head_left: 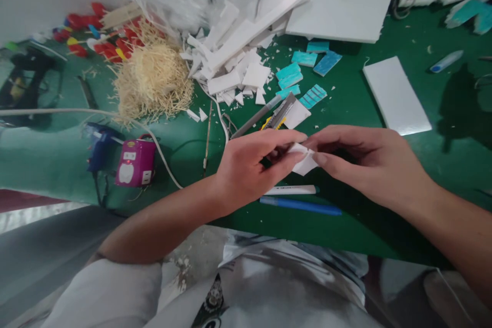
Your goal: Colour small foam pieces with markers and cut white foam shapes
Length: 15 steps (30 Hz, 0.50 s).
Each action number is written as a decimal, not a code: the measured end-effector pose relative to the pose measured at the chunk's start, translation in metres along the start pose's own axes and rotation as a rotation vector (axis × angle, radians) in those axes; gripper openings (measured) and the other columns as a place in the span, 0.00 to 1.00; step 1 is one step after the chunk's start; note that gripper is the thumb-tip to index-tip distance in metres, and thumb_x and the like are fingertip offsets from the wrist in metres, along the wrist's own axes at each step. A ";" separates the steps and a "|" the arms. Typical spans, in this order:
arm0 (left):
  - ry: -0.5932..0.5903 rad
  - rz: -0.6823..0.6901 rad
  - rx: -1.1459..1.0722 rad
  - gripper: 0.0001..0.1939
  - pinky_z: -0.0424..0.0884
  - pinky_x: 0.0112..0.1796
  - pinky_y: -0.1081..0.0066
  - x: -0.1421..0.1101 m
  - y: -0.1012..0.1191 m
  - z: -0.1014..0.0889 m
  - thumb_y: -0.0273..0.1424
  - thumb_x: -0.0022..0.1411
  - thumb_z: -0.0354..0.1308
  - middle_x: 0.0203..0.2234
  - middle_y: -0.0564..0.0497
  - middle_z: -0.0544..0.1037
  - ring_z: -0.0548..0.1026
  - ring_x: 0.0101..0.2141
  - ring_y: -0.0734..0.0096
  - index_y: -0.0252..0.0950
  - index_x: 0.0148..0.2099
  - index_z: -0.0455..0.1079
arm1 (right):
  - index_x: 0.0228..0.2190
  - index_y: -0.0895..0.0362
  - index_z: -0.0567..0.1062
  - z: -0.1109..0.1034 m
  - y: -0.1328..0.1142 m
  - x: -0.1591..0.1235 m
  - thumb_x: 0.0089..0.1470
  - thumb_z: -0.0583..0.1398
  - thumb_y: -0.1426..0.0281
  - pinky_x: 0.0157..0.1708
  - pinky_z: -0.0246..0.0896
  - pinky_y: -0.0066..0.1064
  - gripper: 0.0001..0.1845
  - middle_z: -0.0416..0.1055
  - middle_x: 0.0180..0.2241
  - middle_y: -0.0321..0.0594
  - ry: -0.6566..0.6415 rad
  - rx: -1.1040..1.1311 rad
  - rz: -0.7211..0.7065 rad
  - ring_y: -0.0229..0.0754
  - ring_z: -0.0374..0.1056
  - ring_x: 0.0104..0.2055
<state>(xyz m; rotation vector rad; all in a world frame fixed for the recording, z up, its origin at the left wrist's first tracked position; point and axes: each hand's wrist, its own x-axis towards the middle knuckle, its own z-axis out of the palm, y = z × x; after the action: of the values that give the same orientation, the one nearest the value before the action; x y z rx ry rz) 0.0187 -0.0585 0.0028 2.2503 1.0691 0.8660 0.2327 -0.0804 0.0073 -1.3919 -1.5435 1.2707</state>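
My left hand (253, 166) and my right hand (357, 161) meet over the front of the green table, both pinching one small white foam piece (305, 163). A notch or crack shows along the piece's upper edge between my fingertips. Just beyond my hands lie a utility knife (282, 111) with a yellow part, a grey marker-like stick (257, 117) and a white offcut (298, 114). Nearer to me, a white marker (294, 190) and a blue pen (302, 206) rest side by side on the table.
Several blue-painted foam pieces (290, 76) lie ahead, beside a heap of white foam scraps (238, 72). At left are a pile of thin wooden sticks (154, 77), a purple power adapter (135, 163) and a blue glue gun (100, 143). A white foam block (397, 95) lies right.
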 end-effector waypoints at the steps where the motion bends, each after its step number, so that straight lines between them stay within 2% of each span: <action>1: 0.006 -0.019 0.017 0.07 0.74 0.33 0.80 0.000 0.000 -0.001 0.32 0.69 0.66 0.32 0.56 0.85 0.80 0.29 0.79 0.39 0.47 0.82 | 0.33 0.51 0.84 0.000 0.000 -0.001 0.52 0.66 0.63 0.32 0.73 0.31 0.07 0.81 0.29 0.36 0.014 -0.008 -0.010 0.40 0.75 0.30; 4: 0.019 -0.029 0.031 0.08 0.74 0.35 0.80 0.001 -0.002 -0.002 0.31 0.69 0.66 0.33 0.56 0.85 0.79 0.29 0.79 0.38 0.49 0.81 | 0.38 0.50 0.84 0.000 0.000 -0.002 0.54 0.65 0.64 0.32 0.74 0.32 0.10 0.81 0.30 0.35 0.013 -0.022 -0.021 0.40 0.75 0.31; 7: 0.024 0.004 0.052 0.09 0.74 0.36 0.80 0.002 -0.004 -0.002 0.29 0.68 0.65 0.36 0.55 0.85 0.78 0.29 0.79 0.37 0.50 0.79 | 0.40 0.50 0.84 0.000 -0.001 -0.002 0.53 0.64 0.66 0.32 0.74 0.31 0.11 0.78 0.28 0.34 0.002 -0.010 -0.036 0.39 0.74 0.28; 15: 0.014 0.019 -0.010 0.12 0.77 0.38 0.78 0.002 -0.007 -0.001 0.24 0.68 0.62 0.40 0.52 0.85 0.80 0.34 0.77 0.37 0.53 0.78 | 0.46 0.51 0.81 0.001 0.000 -0.002 0.52 0.65 0.69 0.27 0.69 0.28 0.18 0.76 0.25 0.31 0.027 0.042 -0.059 0.35 0.71 0.25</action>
<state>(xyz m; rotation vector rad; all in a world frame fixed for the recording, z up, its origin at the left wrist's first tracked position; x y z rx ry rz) 0.0152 -0.0530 -0.0009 2.2531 1.0492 0.8935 0.2324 -0.0821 0.0075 -1.3221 -1.5204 1.2365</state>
